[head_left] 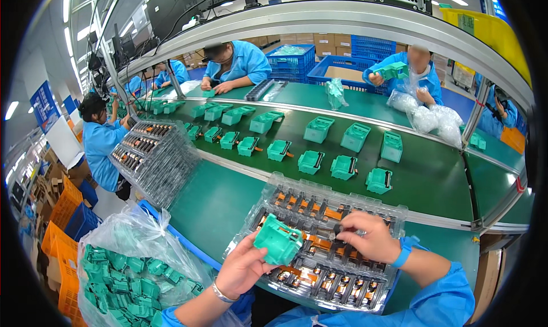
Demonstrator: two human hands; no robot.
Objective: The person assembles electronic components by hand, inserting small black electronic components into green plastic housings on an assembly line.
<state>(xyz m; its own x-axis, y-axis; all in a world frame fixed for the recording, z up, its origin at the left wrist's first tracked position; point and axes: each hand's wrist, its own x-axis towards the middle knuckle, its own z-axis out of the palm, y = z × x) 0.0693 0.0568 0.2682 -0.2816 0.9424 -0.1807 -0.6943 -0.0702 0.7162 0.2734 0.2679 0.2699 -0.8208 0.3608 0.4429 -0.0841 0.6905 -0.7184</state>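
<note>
My left hand (242, 271) grips a green plastic housing (278, 241), its hollow side tilted up, over the near left part of a clear plastic tray (311, 185). Rows of small black parts with orange flexible strips (314, 278) fill the tray. Above its middle right, the fingers of my right hand (367, 234) are pinched around a small black part (337, 230). Whether that part is lifted free of the tray, I cannot tell. A blue band (406, 250) circles my right wrist.
Beyond the tray, a green conveyor (428, 184) carries rows of green housings (311, 161). A stack of clear trays (171, 176) stands at the left. Below it, a clear bag (134, 230) holds many green housings. Co-workers (242, 64) in blue sit across the line. A metal frame (342, 24) spans overhead.
</note>
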